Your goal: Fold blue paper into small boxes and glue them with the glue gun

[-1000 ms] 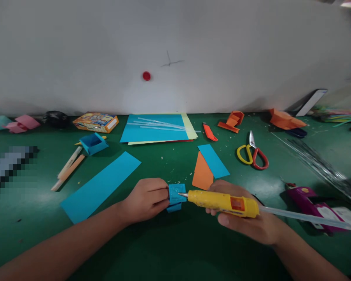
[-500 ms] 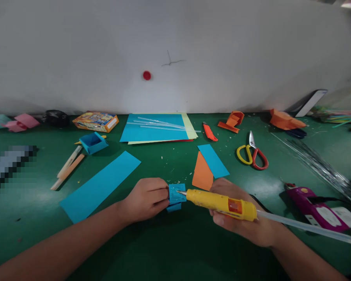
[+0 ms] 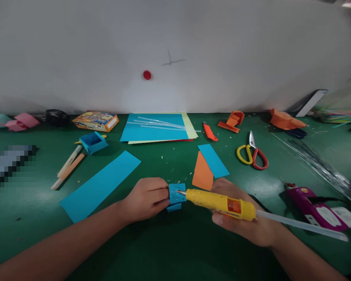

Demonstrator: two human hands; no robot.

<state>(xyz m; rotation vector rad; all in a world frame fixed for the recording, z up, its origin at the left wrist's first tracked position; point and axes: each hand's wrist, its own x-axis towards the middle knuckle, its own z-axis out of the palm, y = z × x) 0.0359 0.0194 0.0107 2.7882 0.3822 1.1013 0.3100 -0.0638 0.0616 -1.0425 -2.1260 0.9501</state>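
Observation:
My left hand (image 3: 146,198) is closed on a small folded blue paper piece (image 3: 176,196) and holds it down on the green table (image 3: 169,249). My right hand (image 3: 245,222) grips a yellow glue gun (image 3: 220,203) with a clear glue stick (image 3: 301,225) sticking out of its back. The gun's metal nozzle touches the top face of the blue piece, where shiny glue shows.
A long blue paper strip (image 3: 101,185) lies to the left, an orange and blue paper scrap (image 3: 207,168) just behind my right hand. Farther back are blue sheets with glue sticks (image 3: 156,127), a blue paper box (image 3: 93,143), an orange cutter (image 3: 210,132), scissors (image 3: 253,154) and a purple package (image 3: 316,208).
The glue gun has shifted slightly left across the blue piece and its rear has dipped a little. My left hand has stayed still.

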